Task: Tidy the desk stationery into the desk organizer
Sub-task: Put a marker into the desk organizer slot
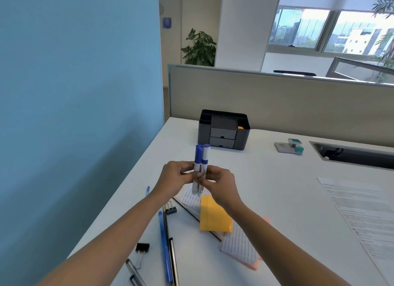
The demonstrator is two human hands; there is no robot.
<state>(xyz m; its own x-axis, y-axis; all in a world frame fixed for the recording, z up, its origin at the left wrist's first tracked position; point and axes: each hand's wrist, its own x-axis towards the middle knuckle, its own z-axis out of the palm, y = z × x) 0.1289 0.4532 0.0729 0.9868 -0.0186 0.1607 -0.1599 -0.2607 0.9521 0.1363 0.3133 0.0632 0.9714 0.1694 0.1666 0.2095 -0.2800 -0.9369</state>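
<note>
Pinched two white cylindrical markers with blue caps (198,155) upright and side by side, caps up, between left hand (173,176) and right hand (219,184), fingers of both curled round the barrels at mid-length. Held in the air above a white desk (277,179), well apart from a black plastic desk organizer with two small drawers (222,134) at the desk's far edge, against a beige partition (298,102). Scattered on the desk under the hands and forearms: a yellow rectangular sticky pad (214,217), a long blue pen (164,238) just beside a thin black pencil (169,232), one black metal binder clip (171,210) by the pencil's far end, a second black binder clip (142,247) left of the pen. Farther right, a printed paper sheet (362,217) and a grey-and-teal stapler (288,147).
</note>
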